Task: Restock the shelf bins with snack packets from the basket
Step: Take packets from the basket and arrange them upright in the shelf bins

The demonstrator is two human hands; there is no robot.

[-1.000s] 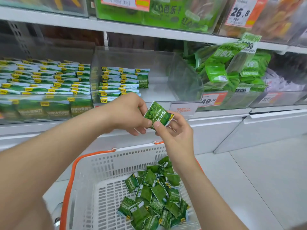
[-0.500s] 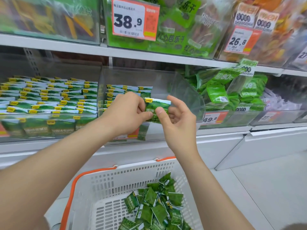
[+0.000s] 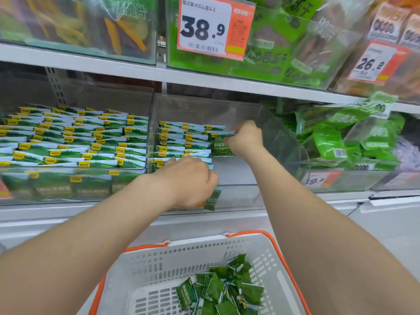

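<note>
The right hand (image 3: 246, 138) was inside the middle bin (image 3: 234, 171) on the shelf, and its curled fingers gripped a green snack packet (image 3: 221, 146) at the upper right edge. This packet stood upright, touching the right end of the rows of packets (image 3: 181, 142) in that bin. The left hand (image 3: 191, 180) was at the near wall of the same bin with the fingers curled; I cannot tell if it held anything. The left bin (image 3: 102, 96) was full of similar packets. Nearer, below both arms, the white basket (image 3: 181, 258) had loose packets (image 3: 222, 289) inside.
</note>
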